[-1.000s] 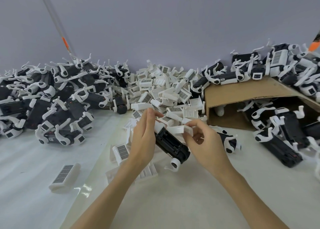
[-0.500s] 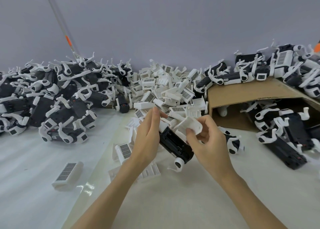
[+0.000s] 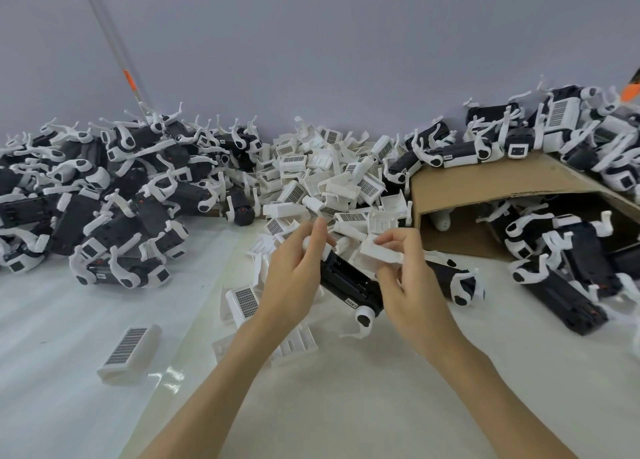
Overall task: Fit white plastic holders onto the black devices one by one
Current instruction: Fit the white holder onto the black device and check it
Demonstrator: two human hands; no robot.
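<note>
Black and stiff, the device (image 3: 349, 282) looks light; the left hand (image 3: 294, 278) grips its far end above the table (image 3: 346, 406). Smaller, the white holder (image 3: 379, 252) seems thin and brittle, pinched at its edges by the right hand (image 3: 412, 285).

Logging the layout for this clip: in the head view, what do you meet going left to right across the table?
Pile of assembled devices → lone white holder → left hand → black device → right hand → cardboard box.
</note>
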